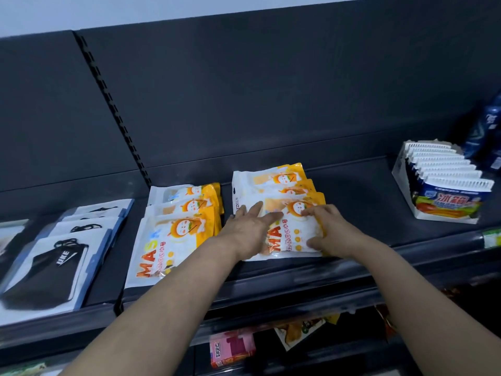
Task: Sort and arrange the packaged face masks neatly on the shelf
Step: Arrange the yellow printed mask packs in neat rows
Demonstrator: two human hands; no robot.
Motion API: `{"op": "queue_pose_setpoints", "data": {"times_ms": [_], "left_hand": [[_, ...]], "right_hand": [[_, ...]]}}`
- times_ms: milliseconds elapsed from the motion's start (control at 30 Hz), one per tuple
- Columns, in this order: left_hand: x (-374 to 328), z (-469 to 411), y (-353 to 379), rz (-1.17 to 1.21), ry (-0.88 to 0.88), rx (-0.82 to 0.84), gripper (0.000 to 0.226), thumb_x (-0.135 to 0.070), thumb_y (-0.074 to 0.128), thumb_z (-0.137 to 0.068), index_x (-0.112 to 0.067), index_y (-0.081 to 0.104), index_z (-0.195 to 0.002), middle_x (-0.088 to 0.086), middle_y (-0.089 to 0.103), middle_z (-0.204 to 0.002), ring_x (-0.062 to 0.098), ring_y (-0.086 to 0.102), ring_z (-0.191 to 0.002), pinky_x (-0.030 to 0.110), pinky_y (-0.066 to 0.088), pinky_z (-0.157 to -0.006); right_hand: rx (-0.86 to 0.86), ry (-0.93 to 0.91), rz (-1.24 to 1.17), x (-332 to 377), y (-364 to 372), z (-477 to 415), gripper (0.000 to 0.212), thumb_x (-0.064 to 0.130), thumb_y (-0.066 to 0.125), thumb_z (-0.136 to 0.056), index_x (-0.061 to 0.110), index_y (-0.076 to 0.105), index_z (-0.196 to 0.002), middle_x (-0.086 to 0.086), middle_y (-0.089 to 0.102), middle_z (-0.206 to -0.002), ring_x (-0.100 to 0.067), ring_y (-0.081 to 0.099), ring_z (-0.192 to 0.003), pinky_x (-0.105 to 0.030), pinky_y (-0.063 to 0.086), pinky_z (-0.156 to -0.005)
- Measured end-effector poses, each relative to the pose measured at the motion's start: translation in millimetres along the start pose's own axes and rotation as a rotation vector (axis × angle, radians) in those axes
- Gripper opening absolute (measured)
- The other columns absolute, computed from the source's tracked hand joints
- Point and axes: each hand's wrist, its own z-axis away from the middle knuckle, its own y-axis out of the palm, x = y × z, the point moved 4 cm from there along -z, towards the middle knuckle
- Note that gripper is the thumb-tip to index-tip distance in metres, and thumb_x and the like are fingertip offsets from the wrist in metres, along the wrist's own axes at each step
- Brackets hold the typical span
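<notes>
**On the shelf [360,202]: lining up soft, slippy packs**

On top of the front pack [294,234], our left fingers [267,216] are lying straight and flat. They are pressing down and holding nothing. Our right fingers [315,211] are curling over the pack's right side, and the thumb [314,243] is coming in near its front edge. So our right hand [329,229] is gripping it, while our left hand [248,229] is resting on its left half.

The front pack is lying at the near end of the right pile [273,183], where the packs are overlapping like steps toward the back wall. Just beside it, the left pile [176,232] of the same orange and white packs is lying in its own row. Farther left, black mask packs [57,264] are making another row. Well off to the right, a white box [439,191] and blue bottles [482,131] are standing.

We are thinking these packs are light, thin and bendy, with a shiny skin that is likely slippery. One pack could slide off the next if we push hard. So we are guessing it is best to hold the edges, where the seal looks stiffer, and to press flat on top while lining up the corners. Squeezing the middle could crumple the mask inside.
</notes>
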Motion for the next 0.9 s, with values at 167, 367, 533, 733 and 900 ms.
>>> {"op": "queue_pose_setpoints", "data": {"times_ms": [167,367,533,733,900], "left_hand": [[-5.0,-1.2,-7.0,0.009,-0.061,0.085,0.097,-0.038,0.081,-0.071,-0.039,0.019,-0.146,0.006,0.035,-0.139,0.033,0.045,-0.122,0.047,0.047,-0.097],[-4.8,0.3,-13.1,0.051,-0.166,0.089,0.118,-0.045,0.087,-0.057,-0.043,0.011,-0.147,0.004,0.023,-0.144,0.035,0.022,-0.136,0.058,0.031,-0.107],[-1.9,-8.6,-22.9,0.257,-0.175,0.003,0.127,-0.049,0.087,-0.058,-0.048,-0.002,-0.148,-0.005,-0.012,-0.160,0.034,-0.010,-0.148,0.059,0.020,-0.115],[17.5,-23.2,-14.4,0.571,-0.281,-0.027,0.133,-0.052,0.085,-0.060,-0.027,-0.007,-0.153,0.001,-0.013,-0.162,0.025,0.000,-0.150,0.043,0.021,-0.118],[21.0,-21.2,-5.8,0.636,-0.333,-0.021,0.136,-0.042,0.088,-0.060,-0.025,-0.010,-0.153,0.001,-0.002,-0.161,0.024,0.012,-0.148,0.040,0.033,-0.111]], "right_hand": [[0.010,-0.061,0.064,0.5,-3.2,-7.0,0.064,0.015,0.071,-0.079,0.042,0.041,-0.129,0.014,0.023,-0.138,-0.014,0.048,-0.105,-0.018,0.044,-0.067],[-0.014,-0.080,0.077,12.2,-11.8,-9.9,0.065,0.037,0.072,-0.079,0.035,0.039,-0.135,0.011,0.024,-0.144,-0.017,0.041,-0.125,-0.036,0.046,-0.096],[-0.175,-0.058,-0.046,16.8,-16.2,-21.0,0.067,0.046,0.061,-0.087,0.029,0.029,-0.144,0.007,0.012,-0.155,-0.019,0.030,-0.138,-0.036,0.035,-0.106],[-0.122,0.093,-0.126,1.7,-1.0,-54.9,0.078,0.063,0.054,-0.082,0.032,0.020,-0.144,-0.007,0.011,-0.159,-0.026,0.018,-0.145,-0.048,0.033,-0.108],[-0.139,0.065,-0.047,5.9,2.1,-67.7,0.082,0.062,0.052,-0.084,0.020,0.020,-0.146,-0.007,0.026,-0.152,-0.030,0.036,-0.134,-0.047,0.038,-0.105]]}}
